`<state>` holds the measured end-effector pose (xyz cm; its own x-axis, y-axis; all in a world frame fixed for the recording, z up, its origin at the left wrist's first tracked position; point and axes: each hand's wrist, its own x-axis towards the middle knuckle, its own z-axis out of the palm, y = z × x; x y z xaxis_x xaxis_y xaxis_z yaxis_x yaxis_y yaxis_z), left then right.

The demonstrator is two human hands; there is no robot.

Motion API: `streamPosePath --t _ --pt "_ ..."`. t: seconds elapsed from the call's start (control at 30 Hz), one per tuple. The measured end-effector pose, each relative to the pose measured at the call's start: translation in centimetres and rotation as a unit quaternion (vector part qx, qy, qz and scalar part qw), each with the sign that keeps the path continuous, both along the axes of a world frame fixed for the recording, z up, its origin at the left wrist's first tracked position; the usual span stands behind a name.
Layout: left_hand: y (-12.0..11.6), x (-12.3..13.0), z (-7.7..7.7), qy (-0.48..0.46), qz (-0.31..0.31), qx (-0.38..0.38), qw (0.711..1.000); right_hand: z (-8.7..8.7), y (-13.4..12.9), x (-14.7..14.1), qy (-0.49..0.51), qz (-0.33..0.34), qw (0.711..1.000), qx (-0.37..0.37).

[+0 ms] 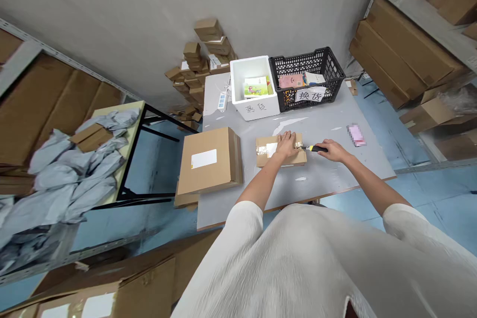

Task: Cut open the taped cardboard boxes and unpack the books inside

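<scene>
A small taped cardboard box with a white label lies on the grey table in front of me. My left hand rests flat on top of this box, fingers stretched out across it. In my right hand is a utility knife with a black and yellow handle, gripped from the right side. The knife's tip meets the tape at the box's right end; how deep the blade sits cannot be seen.
A larger cardboard box stands at the table's left. Behind are a white foam bin with booklets and a black crate. A blurred pink item lies right. Grey parcels cover a side table; shelves hold cartons.
</scene>
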<state>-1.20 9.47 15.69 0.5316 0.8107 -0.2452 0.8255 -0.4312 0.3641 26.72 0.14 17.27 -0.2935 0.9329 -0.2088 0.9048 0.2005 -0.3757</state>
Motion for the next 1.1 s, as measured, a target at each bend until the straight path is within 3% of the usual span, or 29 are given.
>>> streamPosePath --t 0.3,0.7,0.87,1.1 --pt "0.4 -1.0 -1.2 0.005 -0.05 0.01 0.999 -0.5 0.1 0.4 0.019 0.014 1.0 -0.005" --pt "0.4 -1.3 -2.3 -0.008 -0.07 0.005 0.998 -0.8 0.2 -0.2 0.017 0.008 1.0 -0.007" --pt "0.5 -1.1 -2.3 -0.011 -0.065 0.002 0.998 -0.4 0.4 -0.7 0.017 0.0 0.999 -0.028" --pt "0.4 -1.2 -2.1 -0.005 -0.069 0.002 0.998 -0.9 -0.4 -1.2 0.019 -0.039 0.999 0.001"
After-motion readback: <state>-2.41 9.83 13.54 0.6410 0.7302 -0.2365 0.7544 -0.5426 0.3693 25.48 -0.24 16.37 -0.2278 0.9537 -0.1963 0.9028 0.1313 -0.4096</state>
